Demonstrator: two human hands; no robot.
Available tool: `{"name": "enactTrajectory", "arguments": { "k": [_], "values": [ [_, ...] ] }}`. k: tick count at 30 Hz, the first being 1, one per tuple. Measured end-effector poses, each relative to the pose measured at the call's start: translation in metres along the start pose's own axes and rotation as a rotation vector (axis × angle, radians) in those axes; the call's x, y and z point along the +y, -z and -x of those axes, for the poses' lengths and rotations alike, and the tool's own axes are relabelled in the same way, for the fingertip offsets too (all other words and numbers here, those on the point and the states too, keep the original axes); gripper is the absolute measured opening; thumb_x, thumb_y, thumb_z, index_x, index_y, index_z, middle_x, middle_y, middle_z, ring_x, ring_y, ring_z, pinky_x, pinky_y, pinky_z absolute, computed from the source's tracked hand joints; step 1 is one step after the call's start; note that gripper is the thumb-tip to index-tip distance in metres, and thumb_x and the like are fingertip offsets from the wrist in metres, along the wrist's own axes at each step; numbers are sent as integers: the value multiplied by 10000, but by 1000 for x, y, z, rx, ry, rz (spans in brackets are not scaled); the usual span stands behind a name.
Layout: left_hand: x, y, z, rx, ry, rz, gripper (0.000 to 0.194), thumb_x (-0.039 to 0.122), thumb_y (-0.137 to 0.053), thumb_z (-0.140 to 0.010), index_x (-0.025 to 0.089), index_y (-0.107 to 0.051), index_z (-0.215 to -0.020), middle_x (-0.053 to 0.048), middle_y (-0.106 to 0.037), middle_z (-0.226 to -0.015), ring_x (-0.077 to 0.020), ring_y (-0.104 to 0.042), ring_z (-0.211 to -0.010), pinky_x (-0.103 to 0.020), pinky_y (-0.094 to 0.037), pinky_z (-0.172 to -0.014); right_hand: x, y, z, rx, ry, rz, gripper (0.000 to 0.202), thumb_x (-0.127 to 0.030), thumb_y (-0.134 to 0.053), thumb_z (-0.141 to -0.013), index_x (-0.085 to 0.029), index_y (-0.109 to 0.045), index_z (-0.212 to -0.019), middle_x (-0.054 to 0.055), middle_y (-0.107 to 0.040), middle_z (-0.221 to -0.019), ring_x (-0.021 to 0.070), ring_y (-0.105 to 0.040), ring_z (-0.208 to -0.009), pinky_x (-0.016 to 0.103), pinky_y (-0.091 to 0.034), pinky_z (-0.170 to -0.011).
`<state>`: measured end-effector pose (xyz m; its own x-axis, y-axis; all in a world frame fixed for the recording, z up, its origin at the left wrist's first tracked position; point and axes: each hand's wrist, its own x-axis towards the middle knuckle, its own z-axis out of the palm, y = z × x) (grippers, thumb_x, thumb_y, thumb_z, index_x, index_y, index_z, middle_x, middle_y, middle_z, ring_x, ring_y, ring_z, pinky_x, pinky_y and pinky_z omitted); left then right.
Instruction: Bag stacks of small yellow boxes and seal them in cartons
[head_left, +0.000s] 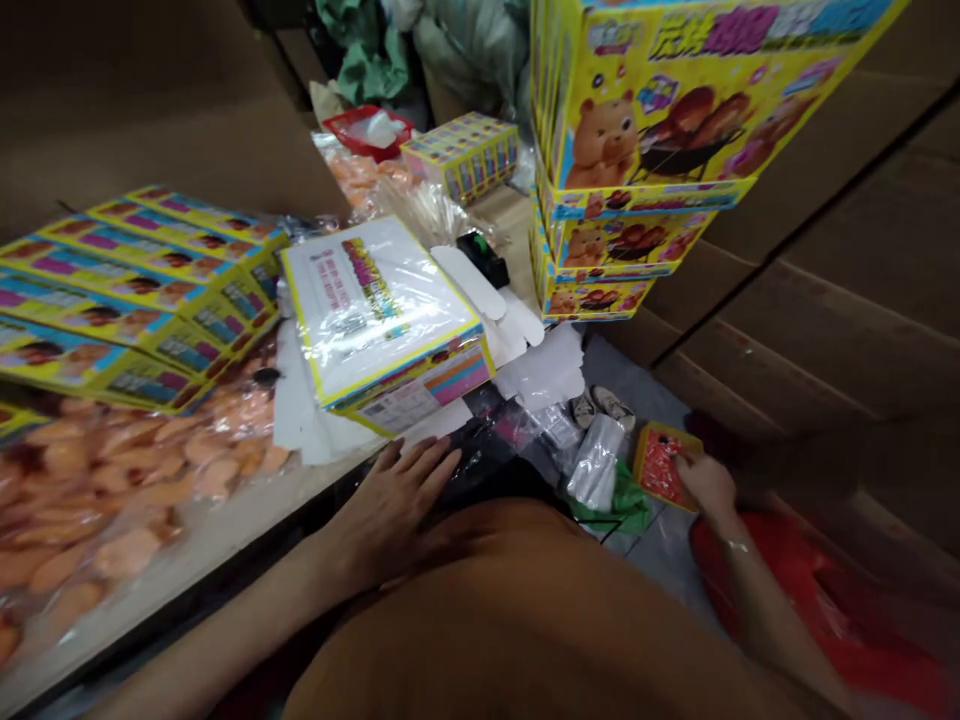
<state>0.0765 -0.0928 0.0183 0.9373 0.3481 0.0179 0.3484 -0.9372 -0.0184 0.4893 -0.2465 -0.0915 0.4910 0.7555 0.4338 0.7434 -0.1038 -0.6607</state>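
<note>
My left hand rests flat, fingers spread, on the front edge of the table, just below a plastic-wrapped white and yellow box. Down at the floor on the right, my right hand grips a small red and yellow card pack. Next to that pack lie a clear plastic bag and a green bag.
Flat yellow toy boxes lie in rows at the left. Bags of orange toy pieces cover the table's near left. A stack of yellow bear boxes rises at the right. Brown cartons wall the right side. A red bag lies on the floor.
</note>
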Motion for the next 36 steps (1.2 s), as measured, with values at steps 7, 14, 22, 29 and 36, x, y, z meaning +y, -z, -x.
{"name": "enactTrajectory", "arguments": {
  "k": [7,14,22,29,36],
  "values": [
    [49,-45,34,65,278,-324,512,99,-432,-924,72,-540,-1424,-251,-582,-1409,-370,-543,-1302,-646,-370,-1071,-160,-90,-104,-106,810,59,214,-404,-572,-948,-201,-639,-960,87,-654,-1035,271,-606,-1044,478,-460,-934],
    [43,-64,-9,213,311,-353,287,-10,-460,-878,139,-705,-864,-101,-679,-756,-245,-617,-727,-429,-483,-766,-271,-172,-116,-330,1091,206,358,-164,-493,-993,-167,-463,-1349,135,-572,-1253,298,-509,-1187,531,-393,-1047],
    [20,-39,7,547,17,-274,241,74,-475,-966,159,-613,-788,-27,-554,-675,-183,-477,-671,-345,-370,-728,-269,-195,-108,-325,1023,359,473,-122,-328,-1038,-181,-358,-1506,160,-575,-1330,293,-500,-1227,473,-411,-1002],
    [2,-28,15,600,91,-319,212,71,-495,-961,182,-658,-882,-13,-612,-693,-174,-529,-707,-347,-372,-772,-262,-208,-110,-220,1098,283,383,-152,-330,-1047,-147,-510,-1386,172,-633,-1267,287,-568,-1135,468,-462,-903],
    [-60,-8,9,732,295,-438,150,173,-567,-959,237,-672,-873,-53,-677,-1311,-230,-602,-1203,-445,-328,-1030,-255,-199,-120,-310,1218,65,348,-285,-457,-1046,-169,-576,-1352,160,-630,-1333,273,-566,-1256,472,-501,-1000]
  ]
}}
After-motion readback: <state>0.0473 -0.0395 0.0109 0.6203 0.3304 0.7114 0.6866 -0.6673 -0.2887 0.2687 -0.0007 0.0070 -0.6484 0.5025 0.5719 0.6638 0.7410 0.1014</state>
